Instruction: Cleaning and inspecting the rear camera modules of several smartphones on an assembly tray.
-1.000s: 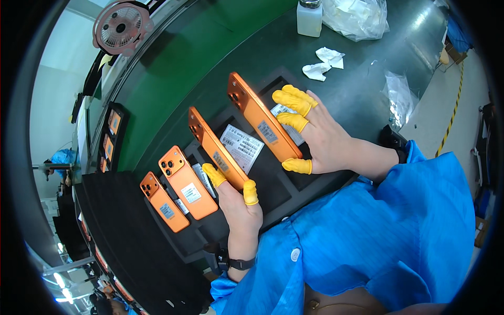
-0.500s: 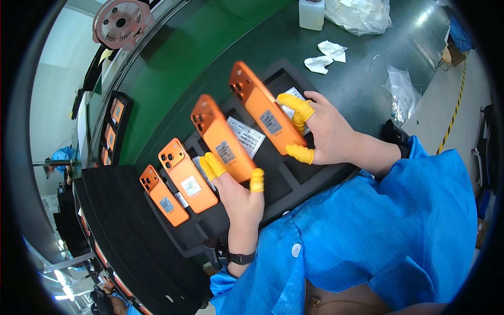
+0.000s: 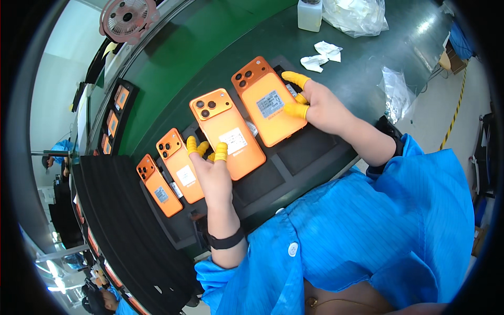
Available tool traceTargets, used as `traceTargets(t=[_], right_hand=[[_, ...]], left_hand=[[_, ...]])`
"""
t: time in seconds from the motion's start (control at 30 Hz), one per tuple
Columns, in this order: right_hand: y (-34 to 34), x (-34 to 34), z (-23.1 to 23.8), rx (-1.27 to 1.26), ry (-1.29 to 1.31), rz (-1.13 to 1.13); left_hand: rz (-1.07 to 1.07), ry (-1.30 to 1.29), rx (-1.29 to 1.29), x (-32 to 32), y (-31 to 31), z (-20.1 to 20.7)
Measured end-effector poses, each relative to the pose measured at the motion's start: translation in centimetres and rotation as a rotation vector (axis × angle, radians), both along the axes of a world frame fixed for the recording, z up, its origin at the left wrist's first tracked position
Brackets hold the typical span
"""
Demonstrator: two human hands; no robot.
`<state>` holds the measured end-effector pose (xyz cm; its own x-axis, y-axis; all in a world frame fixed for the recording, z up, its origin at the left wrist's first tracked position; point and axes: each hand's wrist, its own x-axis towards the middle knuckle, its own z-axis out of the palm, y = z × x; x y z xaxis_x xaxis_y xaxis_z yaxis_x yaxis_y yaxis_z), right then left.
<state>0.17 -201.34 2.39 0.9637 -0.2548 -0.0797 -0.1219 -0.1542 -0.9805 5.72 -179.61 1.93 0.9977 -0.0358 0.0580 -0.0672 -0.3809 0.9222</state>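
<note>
My left hand (image 3: 212, 181), yellow finger cots on its fingertips, is closed on the lower left edge of an orange smartphone (image 3: 242, 156) with three lenses and a white label. With similar cots, my right hand (image 3: 326, 107) grips the right edge of another orange smartphone (image 3: 273, 125), which bears a grey label. Both phones are tilted back-side up over a black compartment tray (image 3: 286, 170). To the left, a third orange phone (image 3: 181, 160), partly behind my left fingers, and a fourth orange phone (image 3: 157, 182) lie in the tray. White labels peek out behind the phones.
The tray rests on a green worktable (image 3: 362, 86). Crumpled white wipes (image 3: 314, 63), a translucent bottle (image 3: 310, 16) and plastic bags (image 3: 396, 94) lie beyond. Black stacked trays (image 3: 121, 210) stand at left. Another phone tray (image 3: 126, 102) and a pink fan (image 3: 127, 18) are farther off.
Both held phones have turned so their backs face up more fully. My left hand has shifted left and up along its phone's edge; my right hand has moved slightly up.
</note>
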Motion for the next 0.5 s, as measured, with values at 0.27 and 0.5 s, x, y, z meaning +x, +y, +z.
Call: traceTargets(t=[0.27, 0.5], right_hand=[[-1.4, 1.1, 0.5, 0.250, 0.031, -0.008], [-1.8, 1.2, 0.1, 0.287, 0.024, 0.028]], left_hand=[[-0.095, 0.356, -0.690, 1.9, 0.4, 2.6], [-0.125, 0.388, -0.729, 2.0, 0.2, 2.0]])
